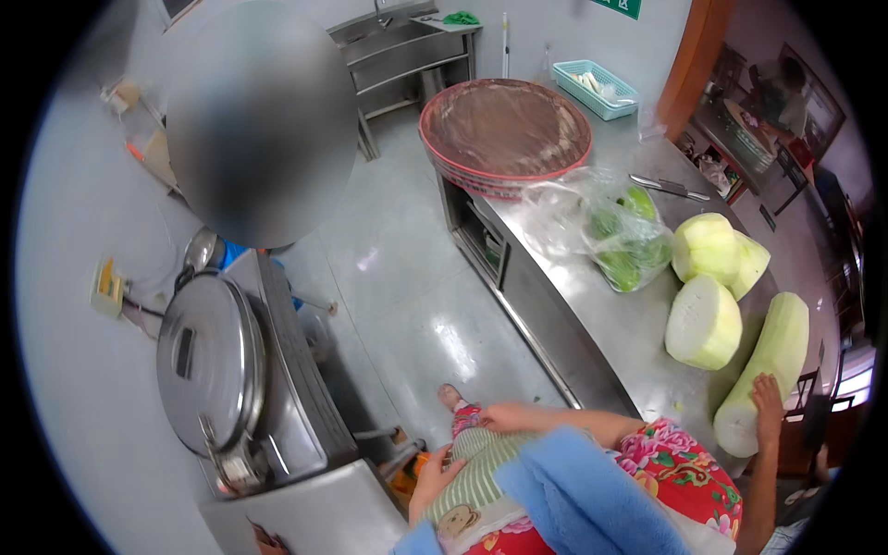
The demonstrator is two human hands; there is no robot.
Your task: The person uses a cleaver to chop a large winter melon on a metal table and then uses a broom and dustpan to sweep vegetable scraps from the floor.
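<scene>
My left hand [436, 479] rests on a green-and-white striped apron [479, 461], fingers spread and nothing seen in them. My right hand [506, 417] is at the apron's far edge with curled fingers; whether it grips the cloth cannot be made out. A blue fleecy cloth [583, 492] lies across my front, over red floral clothing [683, 479]. To my right, another person's hand [767, 399] touches a long, peeled, pale-green gourd [777, 347] on the steel counter [590, 305]. Large cut gourd pieces [704, 322] sit beside it.
A clear plastic bag of green vegetables [624, 243], a knife [669, 187], a turquoise basket [595, 90] and a big round red-rimmed board [506, 128] occupy the counter. At left stands a large lidded metal cooker [208, 361]. A steel sink [395, 41] is at the back.
</scene>
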